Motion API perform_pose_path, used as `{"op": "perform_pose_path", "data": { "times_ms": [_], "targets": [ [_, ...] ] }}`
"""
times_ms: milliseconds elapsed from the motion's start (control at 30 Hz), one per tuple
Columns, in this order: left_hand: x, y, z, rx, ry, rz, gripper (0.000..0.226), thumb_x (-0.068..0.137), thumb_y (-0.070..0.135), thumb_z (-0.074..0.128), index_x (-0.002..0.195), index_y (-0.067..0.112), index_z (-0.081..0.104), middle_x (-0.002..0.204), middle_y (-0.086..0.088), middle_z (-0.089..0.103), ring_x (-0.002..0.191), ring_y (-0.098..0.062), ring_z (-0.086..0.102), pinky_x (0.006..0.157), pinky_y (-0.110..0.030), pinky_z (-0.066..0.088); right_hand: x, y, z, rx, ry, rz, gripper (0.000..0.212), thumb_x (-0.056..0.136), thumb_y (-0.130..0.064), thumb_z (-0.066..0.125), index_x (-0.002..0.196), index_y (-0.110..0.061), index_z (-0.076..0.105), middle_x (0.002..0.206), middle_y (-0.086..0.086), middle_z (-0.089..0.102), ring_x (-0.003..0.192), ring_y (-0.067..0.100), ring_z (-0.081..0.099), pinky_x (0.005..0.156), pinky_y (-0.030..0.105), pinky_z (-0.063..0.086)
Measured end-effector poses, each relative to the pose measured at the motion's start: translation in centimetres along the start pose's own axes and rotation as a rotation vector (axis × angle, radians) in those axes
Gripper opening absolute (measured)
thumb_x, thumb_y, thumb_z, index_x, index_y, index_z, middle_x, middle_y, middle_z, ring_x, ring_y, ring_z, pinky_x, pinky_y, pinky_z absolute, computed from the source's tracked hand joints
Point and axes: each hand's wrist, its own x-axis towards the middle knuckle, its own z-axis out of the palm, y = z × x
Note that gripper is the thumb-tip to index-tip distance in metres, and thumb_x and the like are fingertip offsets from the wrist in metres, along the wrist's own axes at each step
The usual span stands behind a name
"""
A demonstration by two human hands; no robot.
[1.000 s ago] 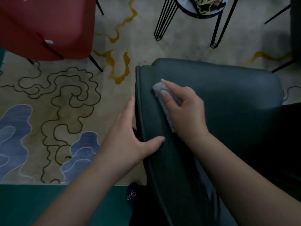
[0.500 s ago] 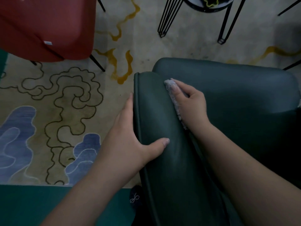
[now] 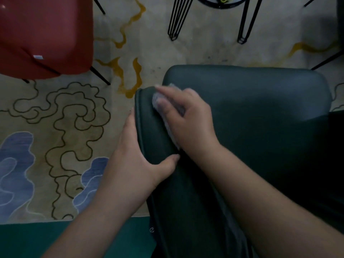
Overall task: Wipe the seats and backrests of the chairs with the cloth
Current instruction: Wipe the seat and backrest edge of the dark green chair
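A dark green padded chair (image 3: 260,112) fills the right half of the view, its backrest top running from the centre toward me. My right hand (image 3: 188,116) presses a pale grey cloth (image 3: 158,101) flat against the far end of the backrest, beside the seat. My left hand (image 3: 135,157) grips the backrest edge from the left, thumb over the top and fingers along the outer side. Most of the cloth is hidden under my right palm. A red chair (image 3: 42,36) stands at the upper left.
A beige rug (image 3: 74,116) with dark squiggles, yellow streaks and blue patches covers the floor. A small round table on black hairpin legs (image 3: 210,17) stands at the top centre. Another dark chair leg (image 3: 327,60) shows at the right. Teal floor (image 3: 37,239) lies near me.
My right hand and the cloth slid left, up onto the far top corner of the backrest. My left hand kept its grip on the backrest edge.
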Motion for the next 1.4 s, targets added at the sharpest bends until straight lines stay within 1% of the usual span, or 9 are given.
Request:
{"op": "perform_pose_path", "data": {
  "times_ms": [133,267,533,600,767,933,1033,1133,1400],
  "targets": [
    [-0.1,-0.4,0.1,0.001,-0.007,-0.015,0.12,0.045,0.066,0.071,0.148,0.051,0.011,0.145,0.029,0.034,0.126,0.005,0.042,0.099,-0.022,0.039,2.5,3.5,0.0,0.189,0.005,0.221,0.027,0.093,-0.03,0.06,0.118,-0.025,0.067,0.104,-0.017,0.067,0.102,-0.008,0.059,0.091,0.009,0.043],
    [0.0,-0.6,0.3,-0.037,-0.009,-0.016,0.118,0.045,0.064,0.072,0.145,0.053,0.01,0.144,0.03,0.034,0.125,0.006,0.041,0.09,-0.014,0.035,-1.3,6.9,-1.4,0.258,0.004,0.429,0.02,0.092,-0.031,0.063,0.109,-0.026,0.072,0.092,-0.022,0.069,0.084,-0.015,0.062,0.074,0.002,0.045],
    [0.1,-0.3,0.2,-0.015,0.005,-0.015,0.119,0.046,0.065,0.072,0.146,0.052,0.009,0.148,0.025,0.032,0.13,-0.001,0.04,0.104,-0.031,0.039,-8.1,8.2,-6.1,0.225,-0.288,0.666,0.016,0.092,-0.028,0.063,0.086,-0.039,0.073,0.087,-0.023,0.072,0.083,-0.01,0.065,0.064,0.002,0.046],
    [0.1,0.0,0.0,0.01,-0.007,-0.036,0.119,0.047,0.065,0.072,0.147,0.051,0.009,0.148,0.021,0.035,0.13,-0.006,0.043,0.105,-0.036,0.042,-8.0,7.6,-7.3,0.155,-0.307,0.662,0.014,0.091,-0.029,0.064,0.088,-0.038,0.074,0.087,-0.022,0.073,0.083,-0.011,0.065,0.065,0.002,0.046],
    [-0.5,0.5,-1.1,0.098,-0.073,0.01,0.102,0.069,0.057,0.074,0.15,0.043,0.013,0.148,0.015,0.039,0.129,-0.009,0.044,0.102,-0.032,0.04,-7.8,5.0,-8.3,0.151,-0.053,0.6,0.014,0.089,-0.031,0.065,0.1,-0.031,0.073,0.098,-0.022,0.07,0.091,-0.012,0.061,0.073,0.0,0.044],
    [-1.6,-0.3,-3.3,0.27,-0.094,0.057,0.077,0.092,0.055,0.051,0.155,0.033,0.013,0.157,0.007,0.031,0.14,-0.013,0.031,0.111,-0.034,0.031,-6.8,1.8,-8.2,0.102,-0.015,0.555,0.02,0.089,-0.033,0.063,0.107,-0.03,0.071,0.1,-0.021,0.068,0.095,-0.01,0.06,0.081,0.009,0.044],
    [-1.9,-1.1,-5.4,0.408,-0.126,0.039,0.072,0.096,0.056,0.04,0.156,0.028,0.011,0.158,-0.002,0.028,0.142,-0.019,0.029,0.11,-0.035,0.029,-6.3,0.0,-7.5,0.088,-0.005,0.525,0.018,0.088,-0.035,0.064,0.104,-0.033,0.071,0.094,-0.029,0.066,0.089,-0.021,0.056,0.07,-0.002,0.04],
    [-1.4,-2.0,-7.9,0.615,-0.177,0.087,0.069,0.098,0.057,0.032,0.156,0.027,0.01,0.158,-0.003,0.028,0.14,-0.023,0.034,0.107,-0.036,0.033,-5.7,-2.2,-6.2,0.069,-0.013,0.496,0.019,0.089,-0.036,0.063,0.106,-0.034,0.071,0.092,-0.032,0.064,0.088,-0.024,0.053,0.069,-0.002,0.039],
    [2.2,-4.1,-16.4,1.014,-0.221,0.221,0.071,0.098,0.06,0.025,0.156,0.024,0.006,0.161,0.003,0.021,0.135,-0.023,0.035,0.102,-0.037,0.04,-2.6,-8.9,0.1,0.025,0.01,0.417,0.027,0.091,-0.037,0.06,0.116,-0.03,0.067,0.109,-0.02,0.064,0.104,-0.002,0.057,0.088,0.016,0.042]
  ]
}}
